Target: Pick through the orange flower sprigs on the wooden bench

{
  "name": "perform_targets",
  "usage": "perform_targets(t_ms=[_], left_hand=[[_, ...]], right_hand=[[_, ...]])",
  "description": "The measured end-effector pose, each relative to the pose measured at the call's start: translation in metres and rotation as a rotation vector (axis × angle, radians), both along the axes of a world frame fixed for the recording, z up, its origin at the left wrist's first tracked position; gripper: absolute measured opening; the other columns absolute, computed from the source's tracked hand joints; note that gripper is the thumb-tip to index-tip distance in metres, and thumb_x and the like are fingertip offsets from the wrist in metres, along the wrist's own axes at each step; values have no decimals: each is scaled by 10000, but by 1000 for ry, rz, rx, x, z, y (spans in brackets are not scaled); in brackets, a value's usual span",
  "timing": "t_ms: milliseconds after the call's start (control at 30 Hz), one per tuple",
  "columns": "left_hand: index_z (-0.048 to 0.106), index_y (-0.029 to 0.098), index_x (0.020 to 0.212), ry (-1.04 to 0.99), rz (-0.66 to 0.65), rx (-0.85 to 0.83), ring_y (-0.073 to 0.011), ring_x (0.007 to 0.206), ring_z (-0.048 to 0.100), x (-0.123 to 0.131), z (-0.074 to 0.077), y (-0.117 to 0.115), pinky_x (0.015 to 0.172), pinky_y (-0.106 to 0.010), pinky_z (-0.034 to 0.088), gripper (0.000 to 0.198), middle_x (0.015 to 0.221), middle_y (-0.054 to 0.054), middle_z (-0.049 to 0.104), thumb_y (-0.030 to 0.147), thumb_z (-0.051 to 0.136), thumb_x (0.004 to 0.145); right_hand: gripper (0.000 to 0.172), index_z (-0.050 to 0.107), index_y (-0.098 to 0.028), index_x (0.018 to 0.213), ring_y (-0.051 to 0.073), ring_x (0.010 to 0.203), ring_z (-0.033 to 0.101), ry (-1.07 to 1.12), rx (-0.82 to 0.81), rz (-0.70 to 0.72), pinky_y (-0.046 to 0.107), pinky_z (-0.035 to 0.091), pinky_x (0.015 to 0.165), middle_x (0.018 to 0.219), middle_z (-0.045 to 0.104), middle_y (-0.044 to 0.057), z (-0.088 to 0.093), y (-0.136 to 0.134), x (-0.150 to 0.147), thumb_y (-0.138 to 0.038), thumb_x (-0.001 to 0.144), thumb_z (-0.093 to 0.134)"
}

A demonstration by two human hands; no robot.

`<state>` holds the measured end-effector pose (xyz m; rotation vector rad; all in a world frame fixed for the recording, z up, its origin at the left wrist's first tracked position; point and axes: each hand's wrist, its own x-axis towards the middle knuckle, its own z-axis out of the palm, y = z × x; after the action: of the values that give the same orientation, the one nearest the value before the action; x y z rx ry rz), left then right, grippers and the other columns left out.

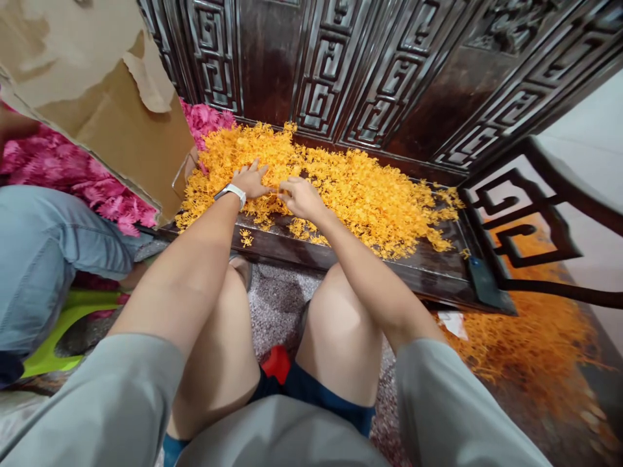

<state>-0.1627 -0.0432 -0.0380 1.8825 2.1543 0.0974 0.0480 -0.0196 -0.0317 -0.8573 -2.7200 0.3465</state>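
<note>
A long heap of small yellow-orange plastic flower pieces (370, 194) covers the seat of a dark carved wooden bench (311, 250). My left hand (250, 180), with a white-strapped watch (236, 192) on its wrist, lies on the heap with fingers spread. Just right of it, my right hand (299, 196) has its fingers bent together in a pinch close to my left thumb. Whatever is between those right fingertips is too small to make out. One loose yellow piece (246, 237) lies near the bench's front edge.
A torn cardboard sheet (111, 123) stands at the left, with pink plastic pieces (73, 172) behind and beside it. A person in jeans (53, 253) sits there, near a lime-green stool (73, 318). Orange strands (530, 331) lie beyond the bench's armrest (530, 220).
</note>
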Motion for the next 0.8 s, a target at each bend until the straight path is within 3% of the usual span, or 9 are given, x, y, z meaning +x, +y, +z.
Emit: perform_targets(t_ms=[100,200,300,400,467,633,800], left_hand=[[397,256,1748,-14,23,57,-486,1599,393,-10,-2,2,1305,-620,346,983,1839,-126,290,691,696,918],[463,255,1717,-48,49,109,-442,1552,478,-19,-4,3,1302,-576,383,922,1810,-100,368,592,757,910],[473,270,1711,-62,33,120,-468,1567,456,-20,-6,3,1310,-606,362,987,1814,-95,361,672,764,858],[416,270,1739,-45,28,89,-525,1608,366,-12,-5,3,1318,-661,305,1086,1845,-110,280,748,720,812],[353,263,1764,-46,23,60,-534,1639,296,-6,-4,1,1326,-666,270,1149,1862,-118,219,776,689,793],[288,250,1784,-67,-4,24,-544,1657,242,-7,-1,-4,1324,-667,254,1234,1876,-132,145,798,700,757],[371,279,1758,-157,26,61,-519,1657,262,-21,-7,1,1325,-686,244,1175,1852,-122,248,777,770,771]], right_hand=[[140,680,-197,944,297,1060,560,44,18,74,427,436,918,1016,630,111,14,-6,9,-181,1021,564],[123,672,-217,1009,295,1072,578,102,-5,56,448,462,970,1035,646,100,24,-12,20,-200,1039,554],[197,676,-222,1208,289,1053,621,74,-40,13,440,492,965,1084,695,102,23,-16,22,-300,1077,550],[436,577,-197,1478,298,1017,665,-16,-62,-7,428,513,907,1160,740,123,10,-19,12,-322,1060,594],[493,548,-195,1522,324,1058,681,-78,-46,-19,434,521,902,1249,743,148,0,-20,2,-310,1046,605],[360,638,-170,1380,363,1164,668,-137,11,-96,437,517,897,1334,719,198,-13,-18,-14,-311,1058,564],[310,751,-191,1076,279,968,652,-47,26,-118,383,451,828,1052,745,122,-7,-10,-10,-335,1114,479]])
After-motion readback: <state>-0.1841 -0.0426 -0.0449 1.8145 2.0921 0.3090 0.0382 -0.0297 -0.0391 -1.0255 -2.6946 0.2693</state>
